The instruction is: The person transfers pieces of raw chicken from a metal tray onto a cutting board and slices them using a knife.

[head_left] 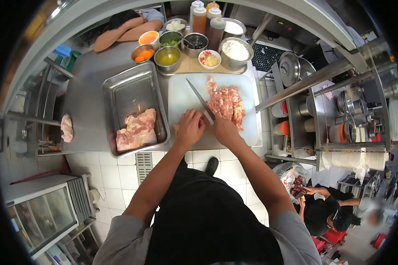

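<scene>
My right hand (227, 131) is closed around the handle of a kitchen knife (197, 94), its long blade pointing away and to the left over a white cutting board (180, 90). Left of the blade, my left hand (191, 126) has its fingers curled down on a piece of raw meat, mostly hidden beneath them. A pile of chopped raw meat (227, 104) lies on the board to the right of the knife. Beside the board stands a deep metal tray (129, 87) with larger raw meat pieces (137, 130), which look like chicken, at its near end.
Behind the board are squeeze bottles (199, 20), a bowl of white powder (235, 50), a bowl of yellow liquid (167, 58) and several other ingredient bowls. A cloth (66, 128) lies at the table's left edge. Another person's folded arms (126, 33) rest at the far side; co-workers are lower right.
</scene>
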A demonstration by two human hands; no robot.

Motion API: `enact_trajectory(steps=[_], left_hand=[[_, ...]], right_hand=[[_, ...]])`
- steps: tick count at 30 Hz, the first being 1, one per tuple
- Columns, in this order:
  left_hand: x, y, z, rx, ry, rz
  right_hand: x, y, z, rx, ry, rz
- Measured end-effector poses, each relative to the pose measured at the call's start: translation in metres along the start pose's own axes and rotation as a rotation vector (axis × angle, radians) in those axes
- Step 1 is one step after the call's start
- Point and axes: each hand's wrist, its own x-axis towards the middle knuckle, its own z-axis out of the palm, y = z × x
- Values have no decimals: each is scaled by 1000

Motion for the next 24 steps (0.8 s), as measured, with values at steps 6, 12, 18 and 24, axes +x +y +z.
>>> enact_trajectory(steps=[6,12,18,24], left_hand=[[-2,-3,5,67,-17,13],[1,-3,9,123,-29,-15],[-1,-3,12,112,-40,-21],[0,5,4,92,-40,2]], right_hand=[[-38,-15,9,-25,-83,71],[-123,-2,-14,-23,-242,260],[-149,-7,-37,12,-375,326],[-18,10,22,63,-44,18]])
